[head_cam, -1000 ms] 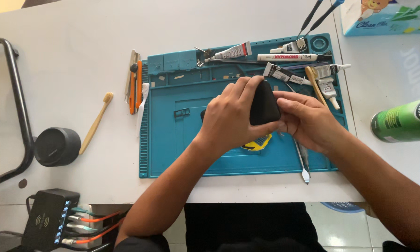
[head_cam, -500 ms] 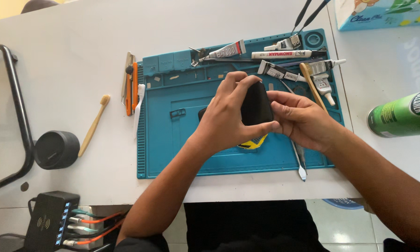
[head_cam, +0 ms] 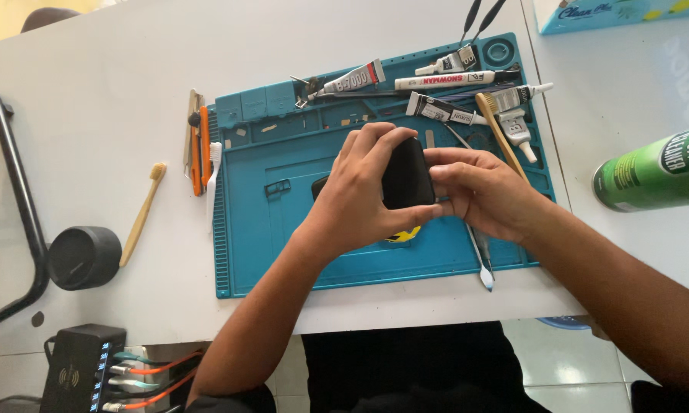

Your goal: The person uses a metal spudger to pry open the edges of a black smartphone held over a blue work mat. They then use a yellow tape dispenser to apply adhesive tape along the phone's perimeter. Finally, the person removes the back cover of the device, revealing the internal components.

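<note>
Over the middle of the blue mat (head_cam: pixel 283 252), your left hand (head_cam: pixel 359 206) and right hand (head_cam: pixel 486 191) stay closed around the small black case (head_cam: pixel 407 174), tilted slightly more upright than before.

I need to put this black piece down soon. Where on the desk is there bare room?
Bare mat lies on the blue mat's left half, between the orange knife and the left hand holding the black device. Bare white table lies beyond the wooden brush. The mat's top right is crowded with glue tubes.
</note>
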